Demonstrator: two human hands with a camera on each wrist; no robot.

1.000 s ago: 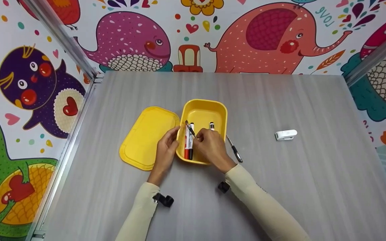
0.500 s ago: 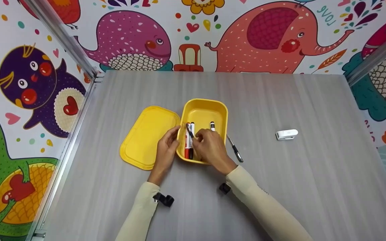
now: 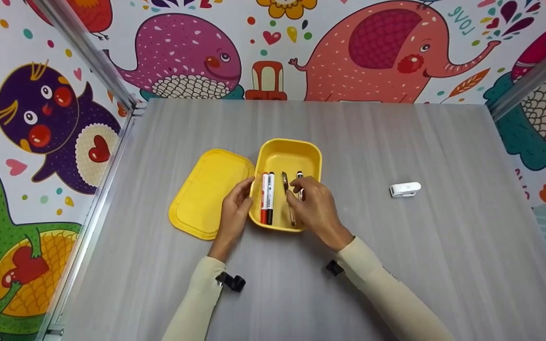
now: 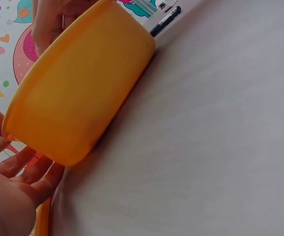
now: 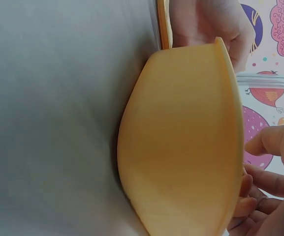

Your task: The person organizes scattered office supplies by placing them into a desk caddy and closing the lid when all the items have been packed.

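Step in hand's prob. setting the slim pen [image 3: 285, 182] in the yellow box [image 3: 285, 160]: it's lying inside, btwn the red marker [image 3: 264, 194] w/ black marker [image 3: 270, 194] & the R-side marker [image 3: 300, 175]. R hand [image 3: 319, 208] is hovering over it, thumb & index apart; can't tell if it's touching. L hand [image 3: 235, 208] is resting fingers on the box's L wall, not wrapping it. Another pen [image 4: 166, 21] is lying outside on the table, so next move prob. calls for R hand reaching there, L steadying, lid [image 3: 206, 194] waiting alongside
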